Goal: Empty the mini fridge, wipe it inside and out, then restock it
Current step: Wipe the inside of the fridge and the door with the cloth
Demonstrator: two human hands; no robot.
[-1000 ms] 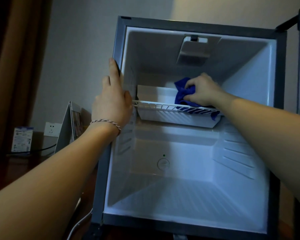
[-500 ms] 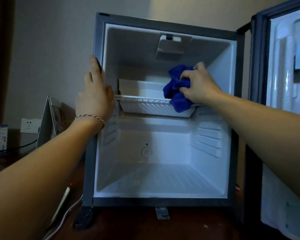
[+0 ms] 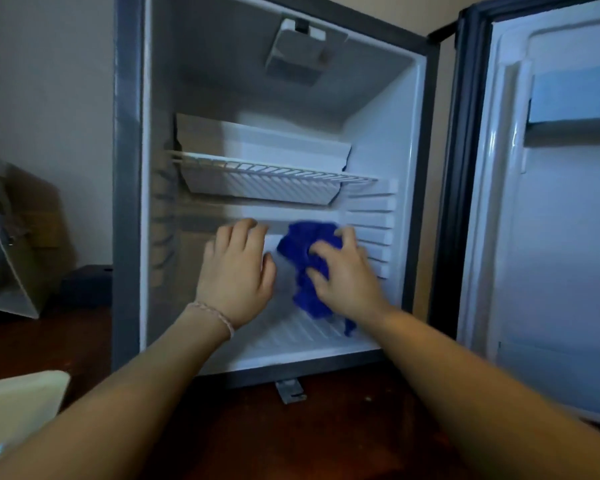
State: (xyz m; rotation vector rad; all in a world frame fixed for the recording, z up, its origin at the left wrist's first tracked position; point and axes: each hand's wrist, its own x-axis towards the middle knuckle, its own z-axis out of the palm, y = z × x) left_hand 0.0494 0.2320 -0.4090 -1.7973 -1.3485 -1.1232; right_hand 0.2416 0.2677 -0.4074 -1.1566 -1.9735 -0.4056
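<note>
The mini fridge [image 3: 129, 168] stands open on a dark wooden surface, and its white inside holds no food or drink. A white wire shelf [image 3: 271, 168] crosses the upper part. Both my hands are inside the lower compartment. My right hand [image 3: 343, 275] grips a bunched blue cloth [image 3: 303, 251] near the ribbed right wall. My left hand [image 3: 236, 271] hovers just left of the cloth with loose fingers and holds nothing. A braided bracelet sits on the left wrist. The frame is blurred by motion.
The fridge door [image 3: 551, 202] hangs open on the right with an inner rack. A folded card stand [image 3: 11, 237] and a dark box [image 3: 84, 285] sit left of the fridge. A pale flat object [image 3: 18, 407] lies at the lower left.
My right hand has brought the cloth down from the wire shelf into the lower compartment. My left hand has left the fridge's left edge and moved inside beside it. The view has shifted left.
</note>
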